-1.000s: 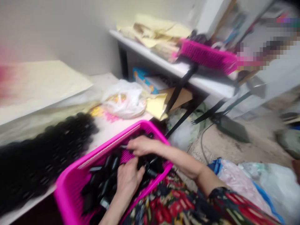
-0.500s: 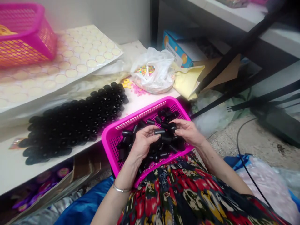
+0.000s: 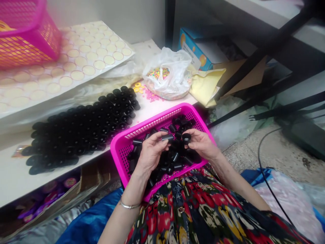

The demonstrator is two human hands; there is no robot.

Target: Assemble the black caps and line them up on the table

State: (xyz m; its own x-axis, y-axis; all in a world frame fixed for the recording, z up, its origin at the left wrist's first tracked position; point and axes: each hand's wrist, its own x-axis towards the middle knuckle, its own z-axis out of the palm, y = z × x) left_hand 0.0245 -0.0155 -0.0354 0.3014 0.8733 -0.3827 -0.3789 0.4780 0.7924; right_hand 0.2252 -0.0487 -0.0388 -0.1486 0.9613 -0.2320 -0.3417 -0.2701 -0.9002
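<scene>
So the white desk [image 3: 15,183] fills the whole left side of the frame, with a big sheet of round stickers [image 3: 83,57] lying across its upper left part. Below that sheet is a packed block of black tubes [image 3: 81,132], all standing upright side by side, and there are a lot of them. Lower centre, a pink basket [image 3: 119,149] sits on the person's lap with its far edge against the desk. It has a heap of loose black pieces [image 3: 175,159] lying every which way inside. A second pink basket [image 3: 30,37] is up in the top left corner, and a plastic bag [image 3: 170,78] of coloured beads sits upper centre, near the end of the block. Both hands are over the lap basket. The left hand [image 3: 149,156] is pinching a black tube [image 3: 167,137] between thumb and fingers, held roughly level. The right hand [image 3: 203,144] is closed around a small black cap [image 3: 186,137], just beside that tube. I can't tell if the two touch. My read is that it's well underway: the standing block looks like the finished lot, and the basket pile is what's left.
</scene>
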